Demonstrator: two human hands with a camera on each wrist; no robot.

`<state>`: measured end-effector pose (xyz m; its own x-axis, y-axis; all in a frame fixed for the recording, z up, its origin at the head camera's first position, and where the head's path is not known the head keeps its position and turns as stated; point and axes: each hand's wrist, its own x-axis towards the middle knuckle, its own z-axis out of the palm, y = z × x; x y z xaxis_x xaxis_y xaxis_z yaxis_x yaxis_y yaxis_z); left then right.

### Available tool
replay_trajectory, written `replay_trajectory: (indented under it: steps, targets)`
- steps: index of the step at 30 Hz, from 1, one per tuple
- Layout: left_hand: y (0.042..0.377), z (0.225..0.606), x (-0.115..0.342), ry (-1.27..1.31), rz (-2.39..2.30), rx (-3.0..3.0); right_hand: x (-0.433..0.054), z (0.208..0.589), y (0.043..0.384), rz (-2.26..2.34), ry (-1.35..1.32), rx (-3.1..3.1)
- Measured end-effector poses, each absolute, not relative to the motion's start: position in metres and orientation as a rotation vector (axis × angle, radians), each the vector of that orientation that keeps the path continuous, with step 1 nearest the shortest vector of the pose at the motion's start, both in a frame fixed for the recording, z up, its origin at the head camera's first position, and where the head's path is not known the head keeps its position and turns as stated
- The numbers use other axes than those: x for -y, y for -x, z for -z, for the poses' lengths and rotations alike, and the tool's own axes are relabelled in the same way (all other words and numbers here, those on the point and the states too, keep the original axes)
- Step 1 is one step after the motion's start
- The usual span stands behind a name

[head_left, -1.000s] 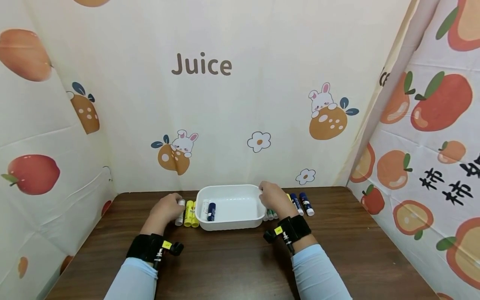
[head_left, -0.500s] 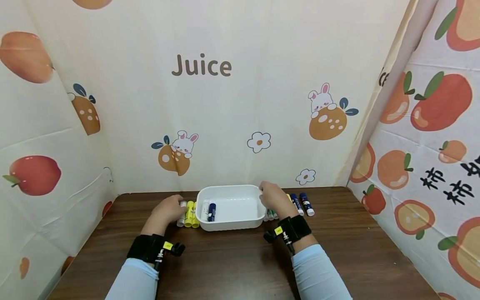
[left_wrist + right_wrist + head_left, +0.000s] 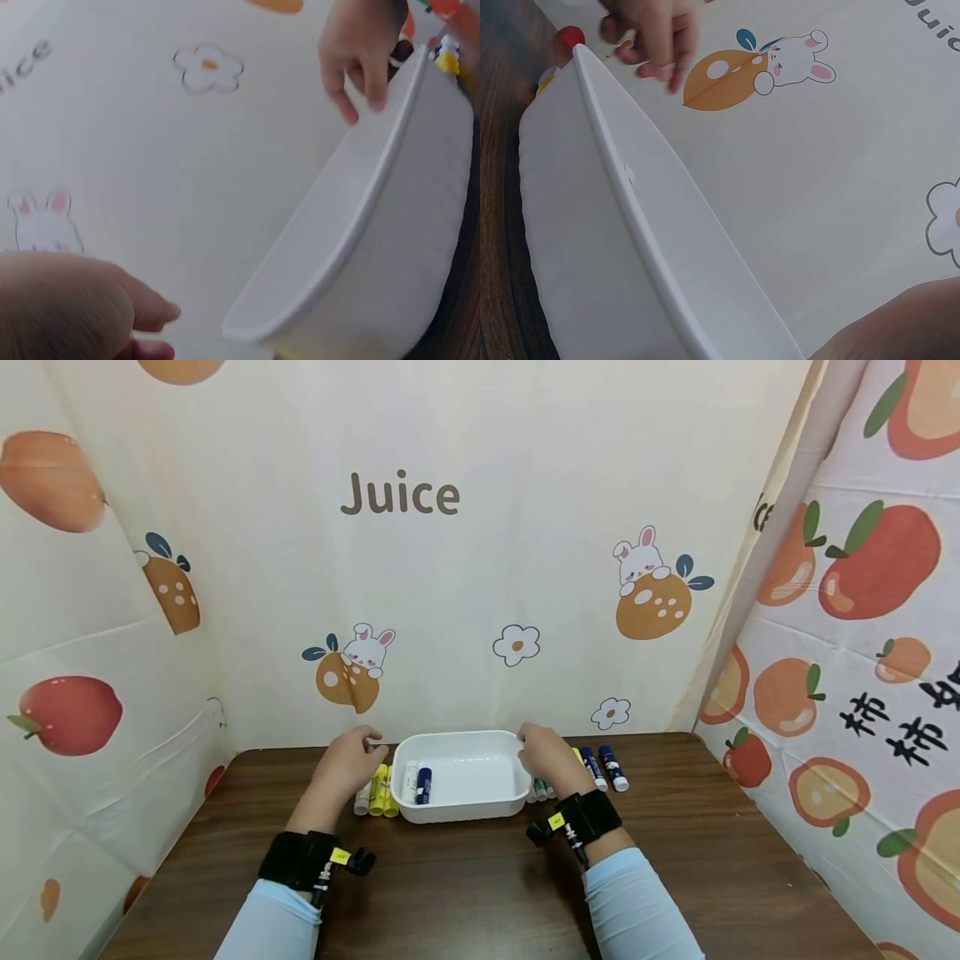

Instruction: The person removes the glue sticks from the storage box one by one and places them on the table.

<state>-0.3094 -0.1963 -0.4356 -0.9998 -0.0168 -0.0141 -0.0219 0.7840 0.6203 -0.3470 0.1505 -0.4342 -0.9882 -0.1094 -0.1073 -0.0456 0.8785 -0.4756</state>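
Note:
A white rectangular tray (image 3: 465, 810) stands at the back of the table, holding a white tube (image 3: 409, 782) and a navy tube (image 3: 423, 786); both look like small capped sticks. My left hand (image 3: 348, 764) is raised beyond the tray's left end, above a white tube (image 3: 363, 798) and two yellow tubes (image 3: 378, 791). Nothing shows between its fingers in the right wrist view. At the tray's right end my right hand (image 3: 553, 756) hangs with fingers pointing down, thumb and forefinger apart in the left wrist view; whether it touches the rim I cannot tell.
Right of the tray, green-and-white tubes (image 3: 542, 790) lie partly under my right hand. Farther right are two navy tubes with white ends (image 3: 612, 768) and a partly hidden yellow one. Printed cloth (image 3: 450, 568) surrounds the wooden table (image 3: 465, 893) at the back and sides.
My left hand has risen and moved slightly right and back, away from the white tube, which stays on the table. My right hand stays in place.

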Motion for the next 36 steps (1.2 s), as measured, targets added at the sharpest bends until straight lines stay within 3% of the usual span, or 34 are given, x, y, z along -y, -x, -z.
replay_trajectory:
  steps: [17,25,36]
  targets:
    - [0.31,0.422,0.12,-0.274,-0.678,-3.05,-0.149,0.433,0.347,0.724,0.106,-2.926]
    - [0.315,0.432,0.097,-0.25,-0.377,-2.981,-0.15,0.434,0.347,0.716,0.11,-2.936]
    - [0.329,0.447,0.095,-0.167,-0.465,-2.952,-0.148,0.432,0.342,0.71,0.117,-2.942]
